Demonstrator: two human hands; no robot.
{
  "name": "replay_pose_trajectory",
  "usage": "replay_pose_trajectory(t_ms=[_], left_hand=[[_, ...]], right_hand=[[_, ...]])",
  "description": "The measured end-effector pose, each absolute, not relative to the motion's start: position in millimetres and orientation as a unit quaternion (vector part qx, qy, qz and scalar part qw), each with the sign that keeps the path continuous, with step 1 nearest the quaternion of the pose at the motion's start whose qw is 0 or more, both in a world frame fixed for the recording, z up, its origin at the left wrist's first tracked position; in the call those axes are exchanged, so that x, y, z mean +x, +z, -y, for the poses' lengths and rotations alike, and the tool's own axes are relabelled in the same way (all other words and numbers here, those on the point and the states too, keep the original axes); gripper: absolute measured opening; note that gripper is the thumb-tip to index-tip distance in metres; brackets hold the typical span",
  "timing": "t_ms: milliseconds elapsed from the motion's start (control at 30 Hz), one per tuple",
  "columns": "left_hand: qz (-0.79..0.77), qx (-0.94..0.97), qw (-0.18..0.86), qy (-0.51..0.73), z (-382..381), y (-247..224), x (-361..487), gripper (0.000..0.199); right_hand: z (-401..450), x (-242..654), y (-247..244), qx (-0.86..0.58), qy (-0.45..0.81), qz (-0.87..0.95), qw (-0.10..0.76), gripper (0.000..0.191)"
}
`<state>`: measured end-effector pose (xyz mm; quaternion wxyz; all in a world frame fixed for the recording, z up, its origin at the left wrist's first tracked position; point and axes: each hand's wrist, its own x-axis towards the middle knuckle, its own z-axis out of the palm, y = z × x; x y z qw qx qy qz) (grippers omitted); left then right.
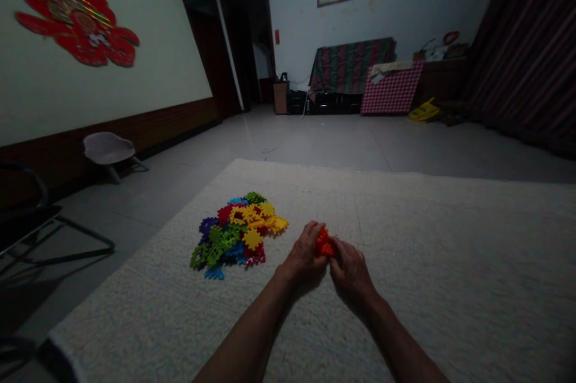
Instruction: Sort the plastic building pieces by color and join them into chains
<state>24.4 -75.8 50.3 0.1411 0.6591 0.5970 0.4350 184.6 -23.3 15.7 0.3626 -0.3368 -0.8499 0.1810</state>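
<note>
Between my two hands is an orange toothed plastic building piece [324,243], partly covered by fingers. My left hand [306,254] grips it from the left with bent fingers. On its right side, my right hand [351,267] pinches it too. Whether it is one piece or several joined together I cannot tell. To the left of my hands lies a heap of gear-shaped plastic building pieces [252,239] in green, yellow, red, blue and purple.
A pale textured mat [432,263] covers the floor under my hands. At the left stand a small light chair [109,149] and a dark metal-framed chair [49,233]. Cloth-covered furniture [353,68] lines the far wall, with a yellow bag [424,111] on the floor nearby.
</note>
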Motion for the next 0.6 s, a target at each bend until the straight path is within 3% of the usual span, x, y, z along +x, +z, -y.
replay_pose_trajectory(t_ms=[200,333,467,600], left_hand=[[-0.613,0.647,0.115,0.438,88.1,58.0,31.9,0.051],[-0.600,0.687,0.034,0.409,110.4,83.1,5.0,0.037],[-0.693,0.624,0.020,0.361,113.2,117.1,-60.8,0.055],[-0.749,0.572,-0.032,0.334,113.5,137.2,-115.1,0.057]], right_hand=[[20.4,173.6,19.0,-0.377,0.252,0.815,0.360,0.052],[24.8,137.8,34.7,-0.323,0.361,0.794,0.368,0.053],[38.0,82.5,49.1,-0.274,0.399,0.774,0.407,0.060],[45.9,39.5,42.8,-0.242,0.381,0.785,0.423,0.060]])
